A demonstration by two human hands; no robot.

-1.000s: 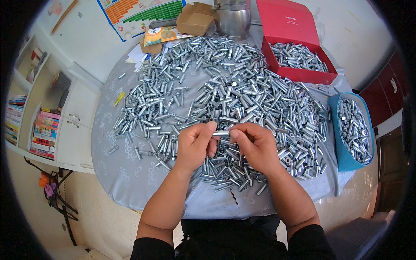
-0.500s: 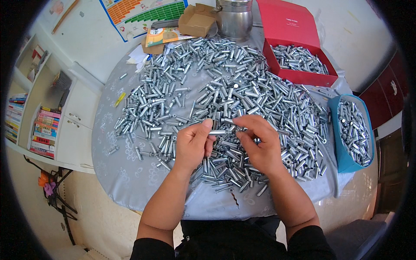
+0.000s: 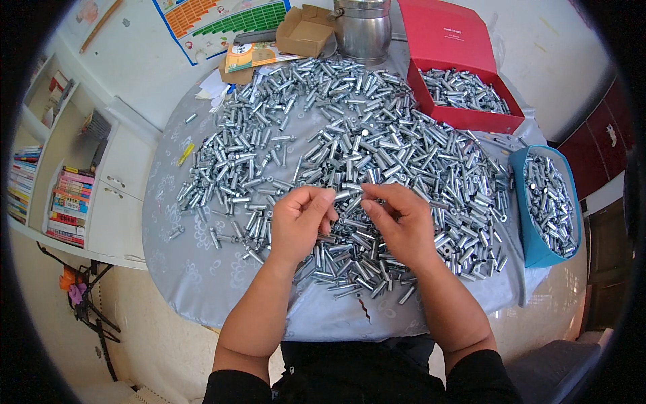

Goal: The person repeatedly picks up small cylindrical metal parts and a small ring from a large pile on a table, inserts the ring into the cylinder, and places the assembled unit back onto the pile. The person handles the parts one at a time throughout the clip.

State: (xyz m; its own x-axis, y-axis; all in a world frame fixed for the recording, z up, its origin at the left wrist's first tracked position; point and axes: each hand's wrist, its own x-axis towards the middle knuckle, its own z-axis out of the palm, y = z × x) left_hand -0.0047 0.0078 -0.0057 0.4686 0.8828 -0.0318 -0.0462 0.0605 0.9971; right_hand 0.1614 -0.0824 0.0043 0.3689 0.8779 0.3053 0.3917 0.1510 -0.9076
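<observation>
Over the front of a big heap of metal sleeves and bolts (image 3: 377,158), my two hands meet at one short shiny metal sleeve (image 3: 345,194). My left hand (image 3: 301,219) pinches its left end between thumb and forefinger, the other fingers curled under. At the other end, the thumb and forefinger of my right hand (image 3: 402,219) close together on the sleeve's tip. Any small part between those right fingertips is too small to make out. The sleeve lies nearly level, its right end slightly raised.
A red box (image 3: 464,120) with its lid up holds more metal pieces at the back right. Right of the heap stands a blue bin (image 3: 531,236) full of them. A metal pot (image 3: 363,34), a small cardboard box (image 3: 303,37) and a yellow pen-like object (image 3: 186,154) are farther back.
The sleeve has tilted, its right end rising to the right fingertips. My right thumb and forefinger have come together at that end, and my hands are slightly closer.
</observation>
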